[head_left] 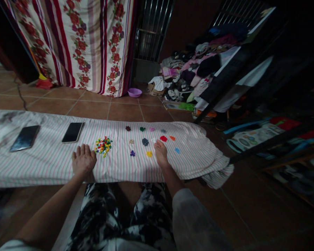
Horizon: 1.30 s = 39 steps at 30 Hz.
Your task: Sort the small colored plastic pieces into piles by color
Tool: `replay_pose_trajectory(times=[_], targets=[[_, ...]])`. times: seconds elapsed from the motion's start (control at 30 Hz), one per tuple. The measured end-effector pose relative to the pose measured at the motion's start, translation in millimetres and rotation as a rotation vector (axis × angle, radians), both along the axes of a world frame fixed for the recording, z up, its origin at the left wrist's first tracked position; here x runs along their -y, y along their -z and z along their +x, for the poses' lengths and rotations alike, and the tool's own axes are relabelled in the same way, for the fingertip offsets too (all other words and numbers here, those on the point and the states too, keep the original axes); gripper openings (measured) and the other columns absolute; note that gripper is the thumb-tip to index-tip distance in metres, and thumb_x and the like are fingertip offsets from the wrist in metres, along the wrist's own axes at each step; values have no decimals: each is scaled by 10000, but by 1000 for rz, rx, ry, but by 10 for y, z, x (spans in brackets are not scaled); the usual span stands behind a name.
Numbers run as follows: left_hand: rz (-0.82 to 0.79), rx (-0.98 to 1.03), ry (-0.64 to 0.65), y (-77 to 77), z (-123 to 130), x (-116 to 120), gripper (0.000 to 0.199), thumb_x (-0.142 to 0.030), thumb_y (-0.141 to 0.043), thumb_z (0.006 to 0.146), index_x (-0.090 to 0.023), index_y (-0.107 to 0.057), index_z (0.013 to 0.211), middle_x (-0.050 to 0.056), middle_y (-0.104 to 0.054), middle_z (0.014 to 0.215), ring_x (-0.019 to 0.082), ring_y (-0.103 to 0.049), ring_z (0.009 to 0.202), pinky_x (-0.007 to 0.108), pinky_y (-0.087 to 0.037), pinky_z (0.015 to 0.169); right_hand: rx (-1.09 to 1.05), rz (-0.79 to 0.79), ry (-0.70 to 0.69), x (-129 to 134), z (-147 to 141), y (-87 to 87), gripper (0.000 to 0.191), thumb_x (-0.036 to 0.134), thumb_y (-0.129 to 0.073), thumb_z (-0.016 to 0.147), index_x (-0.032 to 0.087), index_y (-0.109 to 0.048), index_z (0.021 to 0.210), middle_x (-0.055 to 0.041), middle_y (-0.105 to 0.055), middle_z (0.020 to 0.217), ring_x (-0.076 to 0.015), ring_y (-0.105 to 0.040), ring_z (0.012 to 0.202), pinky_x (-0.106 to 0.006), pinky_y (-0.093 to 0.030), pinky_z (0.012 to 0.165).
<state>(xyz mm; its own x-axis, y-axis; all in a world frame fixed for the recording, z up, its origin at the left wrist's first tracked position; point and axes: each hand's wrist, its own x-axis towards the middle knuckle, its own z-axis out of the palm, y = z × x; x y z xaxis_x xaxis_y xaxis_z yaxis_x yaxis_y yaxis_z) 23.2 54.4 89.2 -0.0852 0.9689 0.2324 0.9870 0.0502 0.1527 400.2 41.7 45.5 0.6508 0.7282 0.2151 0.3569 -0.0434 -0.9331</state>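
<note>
My left hand (pixel 83 161) lies flat on the striped cloth, fingers stretched out, just left of a mixed pile of small colourful pieces (pixel 103 146). My right hand (pixel 161 152) reaches to a small white pile (pixel 154 140), its fingers drawn together; whatever they hold is too small to make out. Around it lie single-colour piles: a red pile (pixel 163 138), an orange pile (pixel 172 138), a dark grey pile (pixel 145 142), a yellow pile (pixel 149 153) and a light blue pile (pixel 177 150). Farther left are a purple pile (pixel 132 153) and a beige pile (pixel 131 141).
Brown (pixel 128 128), green (pixel 142 129), pink (pixel 152 129) and grey-blue (pixel 163 131) piles form the far row. Two phones, one black (pixel 72 132) and one shiny dark (pixel 25 138), lie left. Beyond are a purple basin (pixel 134 92) and heaped clothes (pixel 188 71).
</note>
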Motion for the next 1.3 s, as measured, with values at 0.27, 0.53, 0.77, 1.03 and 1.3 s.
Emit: replay_pose_trajectory(times=[0.27, 0.53, 0.77, 1.03, 1.3], targets=[[-8, 10, -3, 51, -32, -37, 631, -358, -233, 925, -29, -439, 1422, 176, -426, 1514, 348, -320, 1431, 522, -240, 1159, -28, 4, -67, 27, -339, -193, 373, 311, -483, 796, 162, -682, 1074, -118, -705, 1116, -224, -674, 1021, -393, -513, 963], [6, 13, -8, 68, -32, -38, 624, -355, -249, 930, -32, -438, 1429, 172, -424, 1517, 341, -323, 1434, 518, -231, 1169, 204, 82, -349, 59, -1104, -362, 299, 242, -455, 851, 218, -719, 989, -74, -697, 1081, -201, -645, 1024, -366, -511, 951], [2, 27, -11, 38, -17, -33, 620, -349, -273, 925, -30, -446, 1427, 179, -413, 1521, 345, -323, 1435, 520, -231, 1168, 380, 17, -585, -51, -1831, -378, 316, 164, -487, 858, 260, -741, 1020, -30, -679, 964, -166, -642, 881, -286, -526, 830], [39, 43, -8, 86, -32, -53, 613, -354, -272, 934, -30, -451, 1423, 183, -434, 1507, 341, -332, 1430, 513, -227, 1167, 600, -89, -624, -180, -2169, -244, 329, 136, -515, 889, 266, -732, 1098, -46, -634, 932, -179, -613, 850, -264, -498, 780], [36, 41, -8, 99, -34, -57, 615, -361, -273, 936, -36, -443, 1431, 180, -423, 1515, 340, -320, 1436, 512, -216, 1171, 625, -66, -605, -131, -2167, -200, 241, 159, -535, 906, 267, -708, 1034, -46, -625, 965, -187, -600, 914, -283, -489, 832]])
